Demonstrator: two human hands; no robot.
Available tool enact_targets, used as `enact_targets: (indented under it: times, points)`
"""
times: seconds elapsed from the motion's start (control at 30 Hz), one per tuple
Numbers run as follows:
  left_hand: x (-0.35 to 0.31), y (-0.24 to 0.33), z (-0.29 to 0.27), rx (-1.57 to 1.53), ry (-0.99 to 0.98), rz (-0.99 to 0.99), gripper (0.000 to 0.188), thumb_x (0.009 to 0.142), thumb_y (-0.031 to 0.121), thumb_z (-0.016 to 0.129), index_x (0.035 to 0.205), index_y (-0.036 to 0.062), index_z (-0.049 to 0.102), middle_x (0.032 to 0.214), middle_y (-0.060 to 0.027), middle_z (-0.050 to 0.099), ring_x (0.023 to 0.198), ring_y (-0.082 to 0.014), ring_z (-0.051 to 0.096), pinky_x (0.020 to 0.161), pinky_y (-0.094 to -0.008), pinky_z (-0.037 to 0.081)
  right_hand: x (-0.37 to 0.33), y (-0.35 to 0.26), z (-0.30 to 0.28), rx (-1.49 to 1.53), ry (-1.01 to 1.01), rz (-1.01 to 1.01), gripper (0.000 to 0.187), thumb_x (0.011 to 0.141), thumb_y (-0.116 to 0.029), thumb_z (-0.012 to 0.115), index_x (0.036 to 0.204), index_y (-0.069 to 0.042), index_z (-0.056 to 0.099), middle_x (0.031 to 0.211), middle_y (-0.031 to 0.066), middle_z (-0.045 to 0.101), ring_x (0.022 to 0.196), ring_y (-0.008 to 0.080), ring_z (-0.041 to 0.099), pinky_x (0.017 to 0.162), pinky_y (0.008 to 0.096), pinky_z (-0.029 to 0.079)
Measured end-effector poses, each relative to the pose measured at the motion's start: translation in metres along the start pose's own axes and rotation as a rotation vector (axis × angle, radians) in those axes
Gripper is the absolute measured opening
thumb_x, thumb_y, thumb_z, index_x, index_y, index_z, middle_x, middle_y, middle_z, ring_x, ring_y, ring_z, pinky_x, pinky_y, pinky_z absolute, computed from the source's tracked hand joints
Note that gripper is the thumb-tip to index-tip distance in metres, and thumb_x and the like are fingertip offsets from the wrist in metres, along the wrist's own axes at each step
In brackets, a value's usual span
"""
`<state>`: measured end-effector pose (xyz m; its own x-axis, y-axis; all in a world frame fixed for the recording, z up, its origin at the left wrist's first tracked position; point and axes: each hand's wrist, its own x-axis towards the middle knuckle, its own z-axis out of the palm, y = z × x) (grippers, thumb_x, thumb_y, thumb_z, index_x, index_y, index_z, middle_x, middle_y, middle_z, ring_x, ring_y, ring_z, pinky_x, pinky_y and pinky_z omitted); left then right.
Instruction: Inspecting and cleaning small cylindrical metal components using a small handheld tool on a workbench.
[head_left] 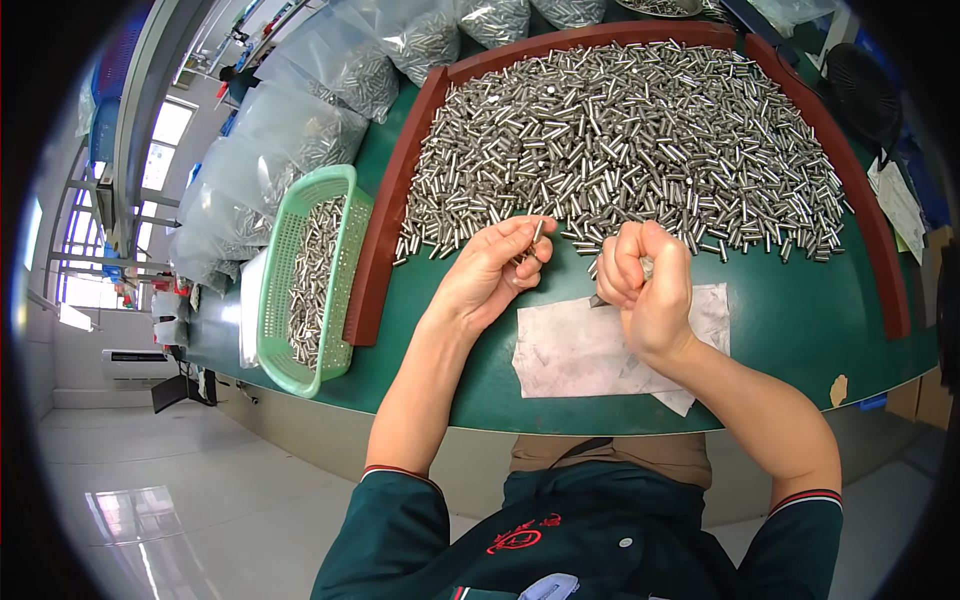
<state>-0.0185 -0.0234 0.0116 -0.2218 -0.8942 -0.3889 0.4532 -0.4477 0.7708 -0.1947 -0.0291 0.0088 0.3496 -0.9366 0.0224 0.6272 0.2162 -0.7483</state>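
Note:
A wide heap of short, shiny metal pins (620,140) covers the far part of the green table. At the heap's near edge, my left hand (495,265) is closed, palm turned up. A metal pin (539,232) sticks up between its thumb and fingers, and more metal shows among the curled fingers. To its right, my right hand (648,285) is closed with the fingers curled in. Something small and grey shows by its fingers, too hidden to name. Beneath the right hand lies a smudged, whitish cloth or paper sheet (565,350).
A dark red wooden rim (385,230) borders the heap at left, back and right. Left of it, a light green perforated basket (312,375) holds more pins. Clear plastic bags (300,130) full of pins line the table's far left. A black fan (862,95) stands at the far right.

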Motion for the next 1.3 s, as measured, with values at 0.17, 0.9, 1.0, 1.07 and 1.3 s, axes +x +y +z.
enact_targets:
  times: [0.17,0.9,1.0,1.07,1.3]
  points:
    - [-0.002,0.001,0.002,0.000,0.007,-0.013,0.023,0.087,0.018,0.051,0.100,-0.0005,0.051,0.069,-0.0010,0.049,0.049,-0.0030,0.034,0.045,-0.0156,0.029,-0.001,0.000,-0.001,0.005,-0.005,0.000,0.033,0.084,-0.020,0.029,0.053,-0.008,0.028,0.047,-0.0010,0.027,0.042,0.0070,0.021,0.040,0.0233,0.018]
    - [-0.024,-0.009,0.034,1.355,0.071,0.297,0.008,0.075,0.006,0.057,0.079,-0.0008,0.056,0.055,-0.0113,0.051,0.046,-0.0231,0.047,0.047,-0.0315,0.038,0.002,0.002,-0.003,0.034,0.027,0.009,0.031,0.082,-0.017,0.029,0.052,-0.007,0.028,0.047,0.0003,0.029,0.042,0.0073,0.023,0.039,0.0233,0.020]
    - [-0.023,-0.009,0.036,1.409,0.083,0.340,0.011,0.071,0.004,0.059,0.081,0.0009,0.057,0.055,-0.0106,0.050,0.047,-0.0228,0.047,0.047,-0.0317,0.038,0.002,0.003,-0.003,0.046,0.021,0.010,0.032,0.082,-0.017,0.029,0.052,-0.007,0.028,0.047,0.0003,0.029,0.042,0.0073,0.023,0.039,0.0233,0.020]
    - [-0.021,-0.011,0.035,1.441,0.050,0.404,0.013,0.070,0.004,0.059,0.082,0.0015,0.058,0.055,-0.0100,0.050,0.046,-0.0221,0.047,0.046,-0.0318,0.038,0.002,0.003,-0.003,0.053,0.022,0.011,0.032,0.082,-0.017,0.029,0.052,-0.007,0.028,0.047,0.0004,0.029,0.042,0.0073,0.023,0.039,0.0233,0.019]
    - [-0.023,-0.011,0.035,1.434,0.064,0.394,0.013,0.068,0.008,0.063,0.077,0.0011,0.058,0.049,-0.0077,0.043,0.042,-0.0193,0.041,0.043,-0.0315,0.034,0.002,0.003,-0.002,-0.008,0.035,0.004,0.035,0.084,-0.022,0.029,0.052,-0.009,0.027,0.046,-0.0007,0.027,0.041,0.0077,0.022,0.039,0.0238,0.020]
